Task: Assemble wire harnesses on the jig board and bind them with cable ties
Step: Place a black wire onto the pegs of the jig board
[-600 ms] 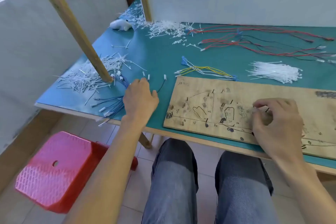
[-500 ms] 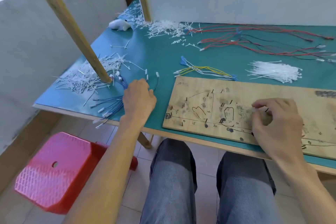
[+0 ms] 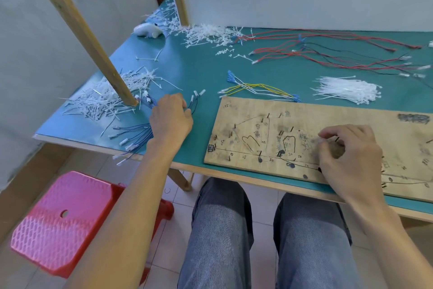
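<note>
Several thin blue wires (image 3: pixel 138 135), likely limp, light and best pinched mid-length, sit bunched in the grip of the left hand (image 3: pixel 171 122) near the counter's (image 3: pixel 201 70) front left corner, while the right hand (image 3: pixel 349 157) rests curled on the board (image 3: pixel 257 120), whether holding anything I cannot tell.

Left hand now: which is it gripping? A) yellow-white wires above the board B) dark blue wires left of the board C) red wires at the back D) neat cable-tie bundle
B: the left hand grips the dark blue wires, which lie left of the jig board.
</note>
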